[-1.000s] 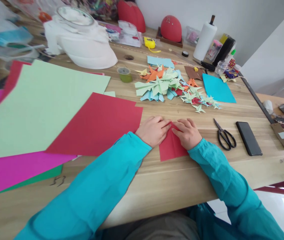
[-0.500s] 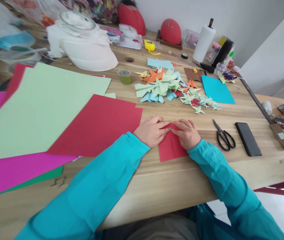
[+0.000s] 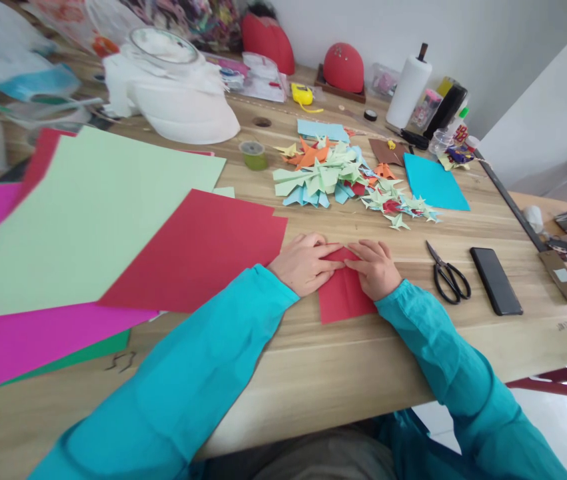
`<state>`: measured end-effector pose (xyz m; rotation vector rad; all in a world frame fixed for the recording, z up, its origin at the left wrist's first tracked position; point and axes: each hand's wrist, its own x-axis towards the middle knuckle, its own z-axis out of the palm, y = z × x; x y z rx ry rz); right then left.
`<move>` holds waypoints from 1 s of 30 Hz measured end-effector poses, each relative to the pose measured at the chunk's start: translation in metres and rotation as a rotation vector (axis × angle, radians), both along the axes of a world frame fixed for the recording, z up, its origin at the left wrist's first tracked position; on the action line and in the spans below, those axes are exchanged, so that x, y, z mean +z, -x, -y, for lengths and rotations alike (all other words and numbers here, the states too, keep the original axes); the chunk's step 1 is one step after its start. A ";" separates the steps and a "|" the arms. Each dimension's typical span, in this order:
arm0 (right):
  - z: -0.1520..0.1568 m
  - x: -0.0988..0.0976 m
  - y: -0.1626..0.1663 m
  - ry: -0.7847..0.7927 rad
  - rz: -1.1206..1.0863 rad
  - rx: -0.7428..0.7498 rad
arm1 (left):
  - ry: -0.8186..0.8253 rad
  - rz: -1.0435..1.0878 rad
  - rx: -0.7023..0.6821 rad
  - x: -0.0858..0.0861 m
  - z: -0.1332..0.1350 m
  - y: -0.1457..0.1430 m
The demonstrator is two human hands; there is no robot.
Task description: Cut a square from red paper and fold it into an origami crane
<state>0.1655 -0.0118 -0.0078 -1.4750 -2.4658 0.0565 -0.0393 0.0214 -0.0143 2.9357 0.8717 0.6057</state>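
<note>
The red paper (image 3: 346, 305) lies on the desk (image 3: 318, 373) in front of the person, its far end under the left hand (image 3: 306, 263) and right hand (image 3: 377, 268), whose fingers are extended, slightly parted and pressed down from either side, apparently to prevent slipping; whether they pinch an edge cannot be determined. The scissors (image 3: 442, 265) rest to the right, apparently for easy reach. The paper's crease and apparent long axis run away from the person, the covered end pointing toward the paper shapes (image 3: 323, 176).
</note>
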 end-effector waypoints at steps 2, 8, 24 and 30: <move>0.000 0.000 0.000 0.006 -0.002 -0.003 | -0.004 0.000 0.005 0.000 0.001 0.000; 0.000 0.002 0.001 0.009 0.001 -0.003 | -0.006 -0.013 0.020 0.007 0.005 -0.002; 0.000 0.000 0.000 -0.003 0.000 0.004 | 0.035 -0.070 -0.031 0.002 0.001 0.001; 0.000 0.002 0.000 -0.009 -0.027 0.009 | 0.022 -0.096 -0.023 0.007 0.001 -0.001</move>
